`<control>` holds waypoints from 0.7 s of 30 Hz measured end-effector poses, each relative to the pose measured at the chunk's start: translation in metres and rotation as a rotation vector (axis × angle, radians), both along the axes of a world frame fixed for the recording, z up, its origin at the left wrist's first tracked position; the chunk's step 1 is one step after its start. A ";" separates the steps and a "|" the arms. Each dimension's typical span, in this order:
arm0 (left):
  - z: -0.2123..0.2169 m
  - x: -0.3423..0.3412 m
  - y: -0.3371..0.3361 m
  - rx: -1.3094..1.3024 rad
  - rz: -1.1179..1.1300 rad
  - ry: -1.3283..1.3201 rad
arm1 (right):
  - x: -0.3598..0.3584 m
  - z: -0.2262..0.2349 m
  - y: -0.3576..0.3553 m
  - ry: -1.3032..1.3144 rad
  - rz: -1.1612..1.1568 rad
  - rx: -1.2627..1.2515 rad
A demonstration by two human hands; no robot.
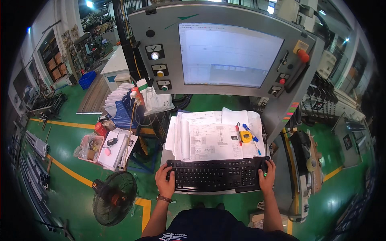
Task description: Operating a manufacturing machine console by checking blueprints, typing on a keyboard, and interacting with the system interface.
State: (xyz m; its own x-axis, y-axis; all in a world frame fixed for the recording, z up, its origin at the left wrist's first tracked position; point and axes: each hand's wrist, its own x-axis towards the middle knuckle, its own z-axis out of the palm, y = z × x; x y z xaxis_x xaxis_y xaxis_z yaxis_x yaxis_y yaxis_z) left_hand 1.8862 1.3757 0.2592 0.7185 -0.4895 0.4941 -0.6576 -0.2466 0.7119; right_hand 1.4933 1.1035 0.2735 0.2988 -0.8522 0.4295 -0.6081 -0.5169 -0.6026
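Observation:
A black keyboard (215,175) lies across the front of a shelf below a machine's control panel. At its left end is my left hand (165,182), fingers curled along the edge and thumb on the keys' side. My right hand (267,178) is closed around a black computer mouse (264,166) with a small green light, mostly hidden under the fingers. Behind the keyboard lie printed drawing sheets (209,138). On them rest a yellow tape measure (245,137), a blue marker (250,131) and a red pen (238,134). Above, the screen (229,54) shows a mostly pale window.
The grey control panel (161,24) carries buttons and a red emergency stop knob (303,56). A black fan (114,199) stands on the green floor at my left, near a pink basket (90,148) and a blue file tray (122,114). Metal profiles (34,184) lie far left.

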 end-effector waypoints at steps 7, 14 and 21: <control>0.002 0.000 0.000 -0.010 -0.005 0.015 | -0.001 -0.001 -0.001 0.010 0.002 -0.005; 0.000 0.000 0.000 -0.007 -0.002 0.018 | -0.001 -0.002 -0.001 0.000 0.004 -0.004; 0.001 -0.001 0.000 -0.007 0.002 0.031 | 0.000 0.000 0.001 -0.025 -0.015 -0.019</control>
State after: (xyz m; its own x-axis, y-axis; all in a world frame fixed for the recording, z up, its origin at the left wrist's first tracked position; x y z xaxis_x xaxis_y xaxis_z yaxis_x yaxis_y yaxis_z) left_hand 1.8850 1.3752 0.2605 0.7344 -0.4852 0.4746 -0.6346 -0.2428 0.7337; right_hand 1.4931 1.1046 0.2730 0.2754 -0.8481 0.4526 -0.6009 -0.5193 -0.6076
